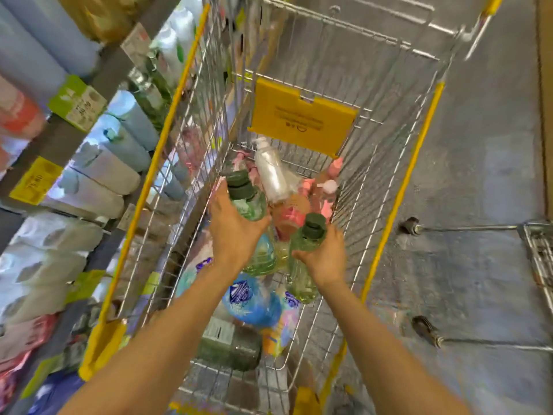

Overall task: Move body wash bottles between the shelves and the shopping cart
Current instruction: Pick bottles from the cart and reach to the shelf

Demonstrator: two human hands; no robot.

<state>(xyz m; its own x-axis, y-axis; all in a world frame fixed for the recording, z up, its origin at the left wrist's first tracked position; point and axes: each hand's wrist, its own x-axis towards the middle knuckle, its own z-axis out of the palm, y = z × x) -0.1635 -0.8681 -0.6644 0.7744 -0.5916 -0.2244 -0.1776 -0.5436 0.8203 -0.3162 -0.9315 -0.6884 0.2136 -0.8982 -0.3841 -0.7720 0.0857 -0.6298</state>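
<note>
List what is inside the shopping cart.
The cart holds a white bottle, pink bottles, a blue pack and a dark bottle; each hand grips a green bottle. Anything beneath is covered.

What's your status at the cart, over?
Left hand grips one green bottle; right hand grips another green bottle. Both over the shopping cart. Pink bottles and white bottle lie below.
</note>
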